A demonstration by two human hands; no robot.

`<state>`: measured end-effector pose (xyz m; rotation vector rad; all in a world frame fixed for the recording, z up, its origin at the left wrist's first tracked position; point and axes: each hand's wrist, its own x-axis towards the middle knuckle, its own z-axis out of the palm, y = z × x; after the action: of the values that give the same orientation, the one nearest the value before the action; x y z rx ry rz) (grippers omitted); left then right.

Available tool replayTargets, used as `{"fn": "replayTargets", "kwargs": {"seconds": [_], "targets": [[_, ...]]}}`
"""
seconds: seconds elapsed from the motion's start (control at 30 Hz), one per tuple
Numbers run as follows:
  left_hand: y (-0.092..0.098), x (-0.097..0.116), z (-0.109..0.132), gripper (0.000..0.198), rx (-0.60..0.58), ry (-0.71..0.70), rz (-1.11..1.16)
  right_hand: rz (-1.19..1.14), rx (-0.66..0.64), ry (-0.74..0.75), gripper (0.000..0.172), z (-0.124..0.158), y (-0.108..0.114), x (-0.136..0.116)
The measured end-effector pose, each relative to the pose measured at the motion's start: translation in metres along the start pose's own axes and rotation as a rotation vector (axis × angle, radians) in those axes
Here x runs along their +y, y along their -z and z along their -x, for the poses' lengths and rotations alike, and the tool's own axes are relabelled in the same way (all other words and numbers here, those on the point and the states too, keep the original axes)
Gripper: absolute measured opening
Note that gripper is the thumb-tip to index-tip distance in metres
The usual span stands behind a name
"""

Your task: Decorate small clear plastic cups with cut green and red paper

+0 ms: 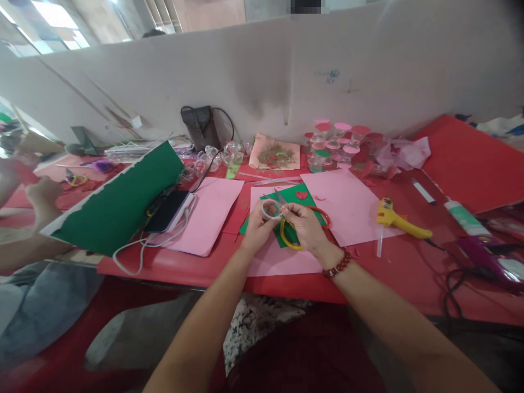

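My left hand (257, 228) is closed around a small clear round cup (271, 209), held up above the papers. Beside its rim, my right hand (305, 225) pinches with thumb and fingertips. Whatever those fingertips grip is too small to make out. Under my hands lie scissors (291, 240) with a yellow and a red handle loop, their blades pointing away from me. They rest on green paper (292, 194), which lies over pink paper (266, 265). A red cut-out piece (302, 195) sits on the green sheet.
A yellow glue gun (403, 222) lies to the right, its cord trailing off. Left are pink sheets (221, 202), a phone (167, 210) with a white cable, and a green board (123, 202). Behind stand stacked clear cups with coloured discs (333, 144) and a black bag (198, 128). Another person's arm (45, 210) is at far left.
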<state>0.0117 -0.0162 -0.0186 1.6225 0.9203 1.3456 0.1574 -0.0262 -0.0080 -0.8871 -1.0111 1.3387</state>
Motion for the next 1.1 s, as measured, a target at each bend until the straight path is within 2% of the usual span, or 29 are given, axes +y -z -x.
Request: {"fn": "replayTargets", "kwargs": {"seconds": [0.27,0.37,0.47,0.57,0.67,0.83,0.9,0.93,1.03,1.1], "targets": [[-0.001,0.005,0.001,0.034,-0.021,0.07,0.132,-0.002,0.018,0.033,0.032,-0.001,0.0,-0.001],[0.0,0.006,0.003,0.036,-0.07,0.093,0.184,0.043,0.104,0.063,0.034,-0.005,0.008,-0.006],[0.002,0.008,0.004,0.035,-0.08,0.091,0.183,0.122,0.236,0.078,0.033,-0.009,0.021,-0.014],[0.003,0.008,0.003,0.035,0.005,0.095,0.158,0.219,0.321,0.068,0.033,-0.012,0.032,-0.018],[0.004,0.006,0.001,0.04,0.047,0.098,0.119,0.318,0.358,0.081,0.032,-0.016,0.04,-0.017],[0.003,0.001,0.001,0.05,0.024,0.1,0.107,0.566,0.373,0.119,0.031,-0.018,0.047,-0.016],[0.003,-0.002,0.001,0.051,0.019,0.101,0.089,0.637,0.344,0.176,0.025,-0.016,0.045,-0.017],[0.003,-0.004,0.002,0.05,0.019,0.101,0.08,0.654,0.287,0.236,0.023,-0.015,0.042,-0.018],[0.003,-0.009,0.001,0.045,0.022,0.105,0.09,0.665,-0.031,0.405,0.021,-0.01,0.03,-0.017],[0.002,-0.01,0.001,0.043,0.021,0.105,0.118,0.669,-0.178,0.434,0.022,-0.007,0.023,-0.014]]}}
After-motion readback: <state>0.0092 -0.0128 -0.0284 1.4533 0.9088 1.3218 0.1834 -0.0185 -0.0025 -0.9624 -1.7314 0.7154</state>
